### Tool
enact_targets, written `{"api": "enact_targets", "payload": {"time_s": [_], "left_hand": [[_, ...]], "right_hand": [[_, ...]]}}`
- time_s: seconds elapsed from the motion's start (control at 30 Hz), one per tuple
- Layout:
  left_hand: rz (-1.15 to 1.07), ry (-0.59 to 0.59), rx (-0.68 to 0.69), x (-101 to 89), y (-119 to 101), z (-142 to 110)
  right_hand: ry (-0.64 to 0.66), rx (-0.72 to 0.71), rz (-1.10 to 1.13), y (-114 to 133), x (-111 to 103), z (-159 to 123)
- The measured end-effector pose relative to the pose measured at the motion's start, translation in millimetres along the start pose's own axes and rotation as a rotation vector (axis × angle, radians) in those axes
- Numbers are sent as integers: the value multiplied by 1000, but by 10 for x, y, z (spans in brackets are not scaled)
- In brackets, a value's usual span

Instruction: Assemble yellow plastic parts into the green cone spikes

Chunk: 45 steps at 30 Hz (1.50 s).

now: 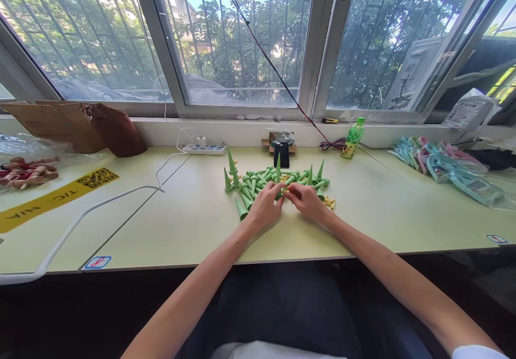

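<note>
My left hand (266,204) is closed, thumb and fingers pinched around a green plastic cone, mostly hidden by the fingers. Meeting it at the fingertips, my right hand (309,201) pinches a small yellow piece (285,191) against the cone. Just beyond both hands lies a pile of green plastic cones (252,180). Several stand upright with points up, such as one cone (231,163) at the pile's left rear; others lie on their sides. Small yellow pieces (329,203) are scattered right beside my right hand, and more show among the cones.
A black phone (281,156) leans on a small box behind the pile. A green-capped bottle (353,138) stands right of it. A power strip (205,148) and white cable (100,206) lie left. Bagged pastel items (447,165) are far right; the table's front edge (298,260) is near me.
</note>
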<state>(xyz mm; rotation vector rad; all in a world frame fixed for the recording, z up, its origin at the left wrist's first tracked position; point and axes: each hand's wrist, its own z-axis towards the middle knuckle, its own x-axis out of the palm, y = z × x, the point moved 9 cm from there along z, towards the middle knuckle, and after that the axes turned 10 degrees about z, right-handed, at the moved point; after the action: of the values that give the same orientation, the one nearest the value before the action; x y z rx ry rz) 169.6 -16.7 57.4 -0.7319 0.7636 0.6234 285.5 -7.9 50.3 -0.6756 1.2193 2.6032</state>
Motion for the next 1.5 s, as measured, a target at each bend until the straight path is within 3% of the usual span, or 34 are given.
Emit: {"api": "enact_targets", "payload": {"time_s": [0.37, 0.73, 1.17, 1.5], "left_hand": [[-25, 18, 21, 31, -1, -7], [-19, 10, 4, 5, -9, 2], [-36, 24, 18, 27, -10, -14], [-18, 6, -2, 0, -3, -4]], "right_hand": [[20, 0, -101, -40, 21, 1], [-4, 0, -7, 18, -7, 3], [15, 11, -115, -41, 6, -1], [-22, 20, -36, 3, -23, -1]]}}
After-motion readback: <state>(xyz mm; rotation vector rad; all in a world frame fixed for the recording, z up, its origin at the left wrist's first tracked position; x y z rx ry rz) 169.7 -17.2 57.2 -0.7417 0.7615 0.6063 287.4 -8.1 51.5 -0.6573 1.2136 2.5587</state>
